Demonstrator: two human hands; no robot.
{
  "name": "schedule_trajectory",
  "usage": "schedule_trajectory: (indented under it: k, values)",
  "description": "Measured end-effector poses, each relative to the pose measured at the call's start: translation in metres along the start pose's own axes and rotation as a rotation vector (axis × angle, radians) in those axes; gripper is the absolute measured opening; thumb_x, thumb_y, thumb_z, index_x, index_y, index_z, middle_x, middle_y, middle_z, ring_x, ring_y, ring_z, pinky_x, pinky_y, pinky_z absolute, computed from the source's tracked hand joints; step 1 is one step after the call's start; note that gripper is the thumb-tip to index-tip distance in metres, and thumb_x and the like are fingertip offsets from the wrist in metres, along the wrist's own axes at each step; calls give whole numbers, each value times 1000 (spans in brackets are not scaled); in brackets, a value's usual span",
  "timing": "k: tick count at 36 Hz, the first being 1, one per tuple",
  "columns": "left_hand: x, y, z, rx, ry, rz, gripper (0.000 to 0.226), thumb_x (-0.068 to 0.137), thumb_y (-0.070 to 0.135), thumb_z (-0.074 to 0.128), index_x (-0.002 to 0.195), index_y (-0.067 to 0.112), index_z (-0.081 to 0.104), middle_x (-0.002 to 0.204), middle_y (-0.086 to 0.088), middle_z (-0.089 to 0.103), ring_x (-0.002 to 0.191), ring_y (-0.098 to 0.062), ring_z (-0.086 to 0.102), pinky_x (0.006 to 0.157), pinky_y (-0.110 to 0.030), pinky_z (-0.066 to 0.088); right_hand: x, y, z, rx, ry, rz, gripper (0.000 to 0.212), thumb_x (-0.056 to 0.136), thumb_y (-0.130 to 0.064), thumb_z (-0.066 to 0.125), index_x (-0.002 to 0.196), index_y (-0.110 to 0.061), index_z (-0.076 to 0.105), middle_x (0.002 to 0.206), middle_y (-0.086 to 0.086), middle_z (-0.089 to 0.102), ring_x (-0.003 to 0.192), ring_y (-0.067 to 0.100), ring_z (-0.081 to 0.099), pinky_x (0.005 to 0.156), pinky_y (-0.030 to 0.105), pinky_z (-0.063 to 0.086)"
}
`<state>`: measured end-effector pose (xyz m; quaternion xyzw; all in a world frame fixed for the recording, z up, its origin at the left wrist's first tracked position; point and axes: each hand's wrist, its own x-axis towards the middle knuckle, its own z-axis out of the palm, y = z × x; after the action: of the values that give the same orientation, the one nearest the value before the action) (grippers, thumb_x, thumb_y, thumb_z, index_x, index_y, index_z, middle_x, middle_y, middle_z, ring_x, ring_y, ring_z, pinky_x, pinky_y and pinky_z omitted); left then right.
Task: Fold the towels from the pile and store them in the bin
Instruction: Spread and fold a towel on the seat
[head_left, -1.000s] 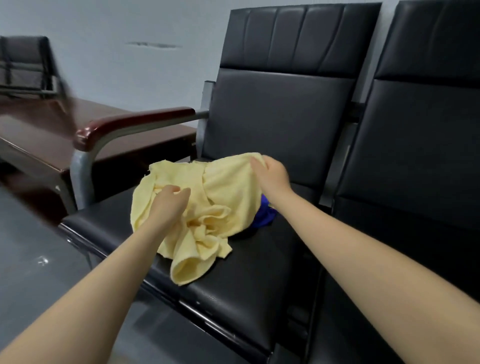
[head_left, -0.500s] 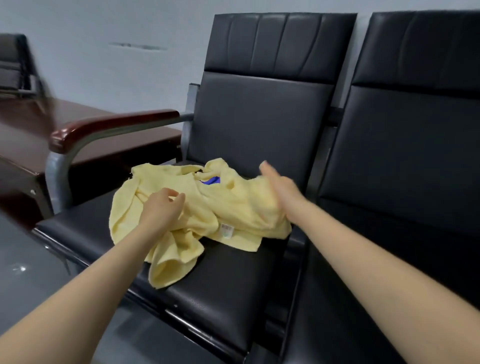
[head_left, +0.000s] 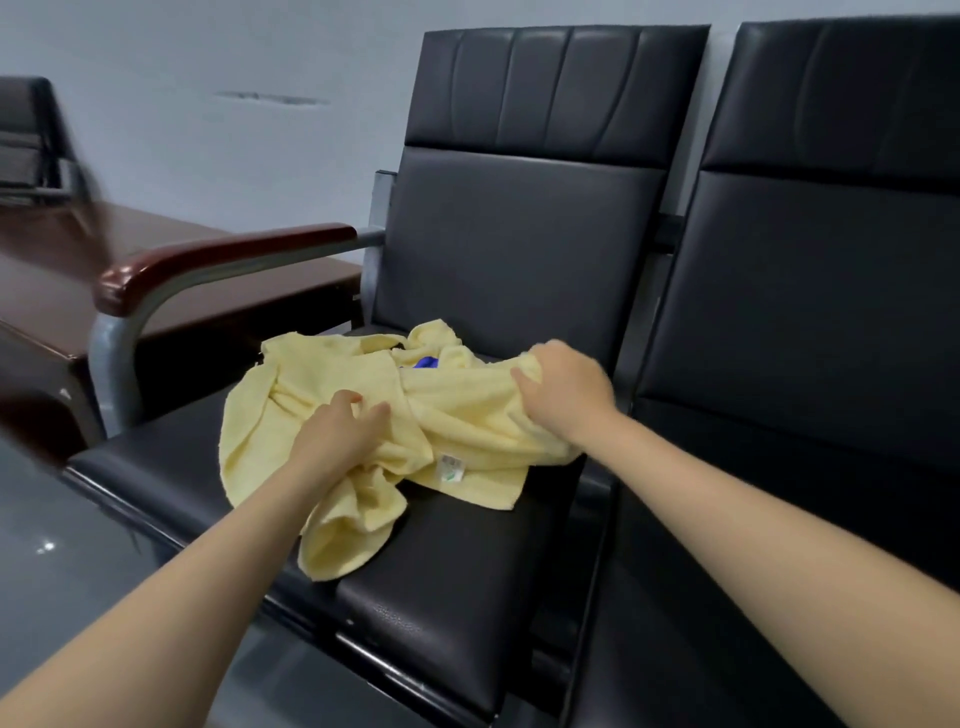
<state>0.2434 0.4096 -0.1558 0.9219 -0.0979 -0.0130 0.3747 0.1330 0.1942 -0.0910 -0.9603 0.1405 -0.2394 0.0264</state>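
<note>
A crumpled pale yellow towel (head_left: 467, 415) lies on the black seat of a chair (head_left: 457, 597). A small white label shows near its front edge. My left hand (head_left: 340, 434) presses down on the towel's middle, fingers bunched in the cloth. On the towel's right end, my right hand (head_left: 563, 387) grips a fold. A bit of blue cloth (head_left: 427, 361) peeks out from under the yellow towel at the back. No bin is in view.
A chair armrest (head_left: 208, 262) with a brown wooden top stands left of the seat. A second black chair (head_left: 805, 364) adjoins on the right. A dark brown table (head_left: 78, 270) sits behind the armrest, with grey floor (head_left: 62, 571) at lower left.
My right hand pulled the towel's raised flap down and to the right, spreading it over the blue cloth, then closed on the towel's right end. My left hand stayed on the middle.
</note>
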Motion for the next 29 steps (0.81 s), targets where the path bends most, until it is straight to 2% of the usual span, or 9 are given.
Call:
schedule_trajectory:
  k: [2,6,8,10,12,15,18,24,29]
  values:
    - [0,0,0,10,2,-8,58,95,55,41,139,17,43,132,-10,55,116,-29,54,89,-37,43,18,3,-23,160,83,147,26,99,-19,39,95,-8,62,105,11,61,102,31,57,72,32,36]
    - [1,1,1,54,-16,-38,58,96,54,37,138,15,46,133,-10,55,118,-30,53,95,-38,42,43,7,-87,1248,277,615,15,99,-23,52,95,-13,62,100,3,62,99,22,58,84,28,45]
    - [0,4,3,56,-25,-32,55,96,52,37,134,15,51,129,-11,58,115,-31,55,95,-38,45,48,12,-116,1507,316,671,21,98,-24,54,111,-10,63,112,4,63,105,23,61,95,35,50]
    - [-2,11,4,28,-18,-15,49,97,48,39,130,15,54,125,-11,60,111,-31,56,92,-38,46,51,20,-139,1660,350,655,39,95,-29,53,127,-7,58,124,9,62,102,25,63,88,39,54]
    - [-7,23,5,7,8,7,44,97,45,42,124,14,57,120,-11,62,107,-30,57,89,-37,47,49,27,-158,1751,397,639,45,101,-32,41,135,-4,50,127,15,58,99,25,60,82,35,50]
    - [-18,48,8,-10,57,79,40,95,42,45,115,12,60,109,-11,63,100,-31,59,84,-38,49,38,40,-180,1848,368,581,41,106,-24,25,129,0,50,131,19,53,124,33,49,111,43,36]
    - [-33,80,13,-86,71,164,33,95,36,46,114,14,62,109,-9,64,101,-30,60,83,-37,49,21,53,-201,1817,315,561,41,106,-25,25,129,-3,52,135,19,52,128,35,48,114,46,33]
    - [-72,151,36,-286,12,302,27,96,28,48,113,13,62,103,0,62,90,-16,55,78,-30,43,-16,86,-248,1840,385,611,33,104,-30,36,99,-7,59,114,19,62,106,33,59,103,46,44]
    - [-95,191,65,-242,-31,475,28,95,31,53,117,15,61,112,-3,62,93,-13,53,80,-28,41,-51,115,-291,1847,509,574,30,104,-28,37,96,-9,59,98,14,63,90,29,60,69,39,49]
